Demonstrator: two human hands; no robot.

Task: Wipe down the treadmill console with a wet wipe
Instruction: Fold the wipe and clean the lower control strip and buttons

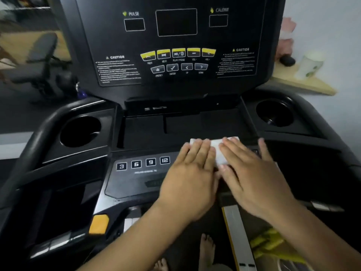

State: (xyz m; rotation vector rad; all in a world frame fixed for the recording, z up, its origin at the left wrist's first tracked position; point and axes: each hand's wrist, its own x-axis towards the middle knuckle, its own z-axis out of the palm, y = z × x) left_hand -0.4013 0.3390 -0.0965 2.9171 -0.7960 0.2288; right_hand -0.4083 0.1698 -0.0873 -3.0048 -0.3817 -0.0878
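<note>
The black treadmill console fills the view, with an upright display panel, yellow buttons and a lower panel of numbered keys. A white wet wipe lies flat on the front ledge of the console, just right of the key marked 12. My left hand presses flat on the wipe's left part, fingers together. My right hand lies flat on its right part, fingers spread. Most of the wipe is hidden under both palms.
Round cup holders sit at the left and right of the console tray. A curved black handrail runs down the left. An orange safety key sits lower left. A wooden shelf with a paper cup stands behind, right. Bare feet show below.
</note>
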